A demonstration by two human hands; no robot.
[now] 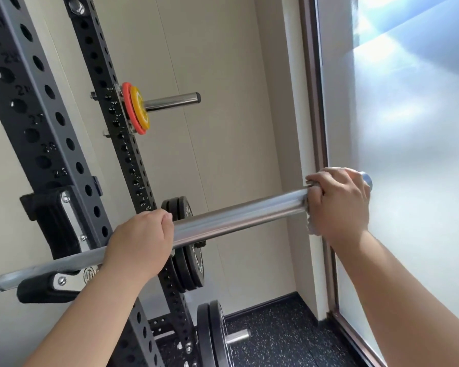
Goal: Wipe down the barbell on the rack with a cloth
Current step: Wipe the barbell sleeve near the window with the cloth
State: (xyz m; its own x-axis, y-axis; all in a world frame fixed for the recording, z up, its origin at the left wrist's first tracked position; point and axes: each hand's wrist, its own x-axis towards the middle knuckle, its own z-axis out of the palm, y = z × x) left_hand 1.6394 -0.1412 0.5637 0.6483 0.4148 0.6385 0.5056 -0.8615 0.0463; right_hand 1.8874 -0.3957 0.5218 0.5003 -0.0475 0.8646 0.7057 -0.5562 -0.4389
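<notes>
A steel barbell [239,215] lies across the black rack's hook [64,283] and slopes up to the right. My left hand [141,242] grips the bar where the sleeve begins, just right of the hook. My right hand [339,202] is wrapped around the far end of the sleeve, pressing a pale cloth [311,229] against the metal; only a small edge of the cloth shows below my fingers. The sleeve's end cap [366,179] pokes out past my right hand.
Black perforated rack uprights [19,107] stand at left. Orange and yellow small plates [137,108] hang on an upper peg, black plates [188,250] on a peg behind the bar, more plates [212,337] low down. A frosted window [408,154] is close on the right.
</notes>
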